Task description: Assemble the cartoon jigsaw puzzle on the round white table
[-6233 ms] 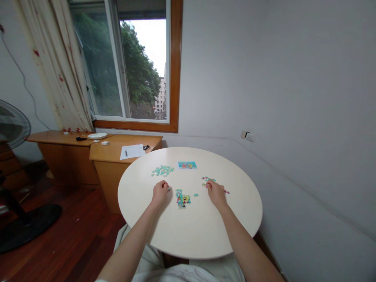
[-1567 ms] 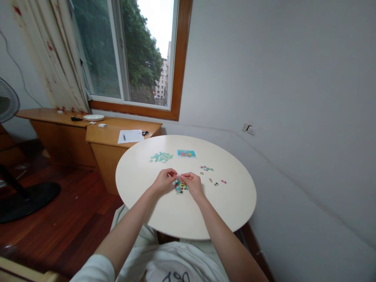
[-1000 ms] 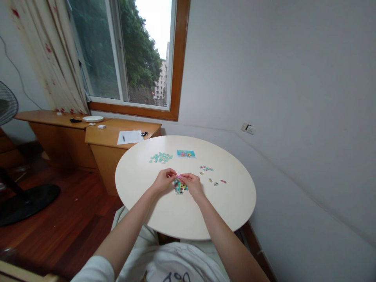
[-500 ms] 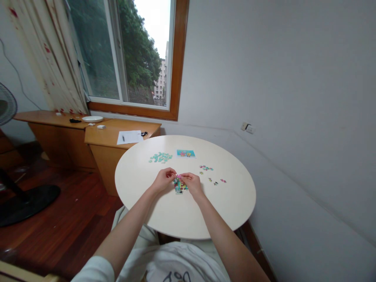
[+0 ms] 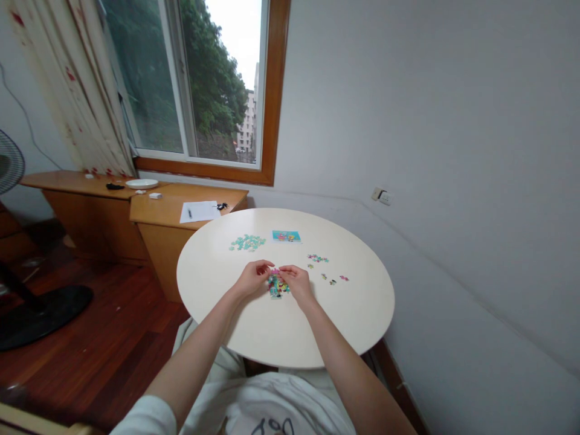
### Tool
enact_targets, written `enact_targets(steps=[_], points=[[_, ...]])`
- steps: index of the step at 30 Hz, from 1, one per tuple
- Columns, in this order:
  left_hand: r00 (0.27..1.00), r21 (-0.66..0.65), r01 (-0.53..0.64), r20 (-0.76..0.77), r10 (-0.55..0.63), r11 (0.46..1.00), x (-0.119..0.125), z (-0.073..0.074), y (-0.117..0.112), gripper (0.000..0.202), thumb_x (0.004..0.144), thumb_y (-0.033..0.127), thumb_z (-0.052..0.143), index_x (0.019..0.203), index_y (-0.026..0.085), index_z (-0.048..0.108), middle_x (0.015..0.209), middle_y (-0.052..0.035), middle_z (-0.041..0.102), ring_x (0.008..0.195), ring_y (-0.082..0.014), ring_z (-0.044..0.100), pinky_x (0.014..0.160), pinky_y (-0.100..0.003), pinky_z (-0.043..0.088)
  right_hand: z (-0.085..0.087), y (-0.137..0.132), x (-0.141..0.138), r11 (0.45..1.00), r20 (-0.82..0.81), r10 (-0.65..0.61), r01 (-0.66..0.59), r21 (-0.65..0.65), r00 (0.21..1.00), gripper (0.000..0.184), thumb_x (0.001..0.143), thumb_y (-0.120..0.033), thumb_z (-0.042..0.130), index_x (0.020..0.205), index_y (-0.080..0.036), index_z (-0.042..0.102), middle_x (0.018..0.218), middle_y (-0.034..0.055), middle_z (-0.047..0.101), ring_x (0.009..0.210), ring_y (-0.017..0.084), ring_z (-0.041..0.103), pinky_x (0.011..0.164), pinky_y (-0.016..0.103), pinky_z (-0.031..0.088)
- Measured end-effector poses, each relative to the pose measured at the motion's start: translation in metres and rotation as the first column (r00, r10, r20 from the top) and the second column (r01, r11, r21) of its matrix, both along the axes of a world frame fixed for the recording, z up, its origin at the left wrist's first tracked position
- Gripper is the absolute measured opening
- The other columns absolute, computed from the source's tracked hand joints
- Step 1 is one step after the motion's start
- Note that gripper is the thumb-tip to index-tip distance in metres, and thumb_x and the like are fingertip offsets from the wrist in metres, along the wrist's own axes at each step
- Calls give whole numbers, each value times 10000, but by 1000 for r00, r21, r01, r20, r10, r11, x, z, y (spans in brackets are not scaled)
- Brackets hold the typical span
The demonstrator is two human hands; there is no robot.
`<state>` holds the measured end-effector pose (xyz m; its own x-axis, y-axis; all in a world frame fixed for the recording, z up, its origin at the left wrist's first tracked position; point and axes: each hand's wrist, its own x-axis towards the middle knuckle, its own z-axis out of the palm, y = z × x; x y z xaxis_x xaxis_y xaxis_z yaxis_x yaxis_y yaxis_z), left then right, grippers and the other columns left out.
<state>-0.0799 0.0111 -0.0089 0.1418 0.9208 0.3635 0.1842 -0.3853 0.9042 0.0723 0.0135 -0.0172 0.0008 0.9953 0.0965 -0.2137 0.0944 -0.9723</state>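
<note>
Left hand point(image 5: 255, 276) near frame centre, fingers bent, thumb and forefinger brought close at the upper left of a partly joined puzzle point(image 5: 276, 290). Right hand point(image 5: 295, 280) mirrors it, fingers over the upper right side, covering some. Pink edge point(image 5: 274, 272) shows between the fingertips. Whether either hand grips a piece: cannot tell, too small. Working from 2 sides probably steadies the joined part while its top edge is handled; it lies flat, square to the sitter, likely for easy reading.

Left to right. Far left: fan point(image 5: 9, 162), cut off by the frame. Upper left: wooden desk point(image 5: 181, 244) with plate point(image 5: 142, 183) and paper point(image 5: 199, 211). Left of centre, on the round table point(image 5: 272, 338): heap of pale green pieces point(image 5: 247, 243), presumably grouped by colour. Above the hands: picture card point(image 5: 286, 236), image up, perhaps for comparing. Right of centre: multicoloured cluster point(image 5: 318, 258), with 4 strays point(image 5: 344, 278) below it, spread apart, maybe so each can be seen and picked up.
</note>
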Motion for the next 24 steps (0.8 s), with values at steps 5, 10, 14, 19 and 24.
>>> enact_targets(steps=[5,10,14,19,24], points=[[999,24,23,-40,-22,999,-1,-1,2,251,684,318,619,819,114,674,661,-46,639,563,-117,526,563,-248,402,1,0,-1,1000,-13,-1,0,-11,1000,252,462,-312,745,630,-160,637,581,19,658,575,153,631,608,287,505],[999,39,17,-41,-15,999,-3,-3,4,252,690,315,617,828,113,677,661,-44,635,555,-115,521,553,-244,401,4,-2,-2,1000,-6,-2,2,-13,1000,216,458,-290,734,608,-163,642,553,13,648,567,152,620,569,269,481],[998,45,0,-56,2,999,-3,-5,4,250,687,305,619,843,117,671,644,-32,621,550,-111,508,547,-240,392,5,-4,-2,1000,-12,1,-2,-21,1000,189,463,-269,727,600,-163,652,551,6,648,544,133,598,574,264,472],[998,46,-4,-60,7,999,-3,-4,3,225,692,297,608,810,113,664,673,-43,634,582,-117,523,577,-243,398,6,-5,-2,999,-4,18,-18,-28,1000,222,471,-274,734,645,-148,679,571,9,658,527,113,570,577,259,459],[998,26,5,-58,-3,1000,-3,-1,2,213,691,310,616,752,111,656,680,-53,644,596,-125,536,594,-250,412,8,-6,-2,998,8,31,-30,-55,999,256,448,-275,753,654,-138,686,561,9,652,520,110,556,558,257,445]])
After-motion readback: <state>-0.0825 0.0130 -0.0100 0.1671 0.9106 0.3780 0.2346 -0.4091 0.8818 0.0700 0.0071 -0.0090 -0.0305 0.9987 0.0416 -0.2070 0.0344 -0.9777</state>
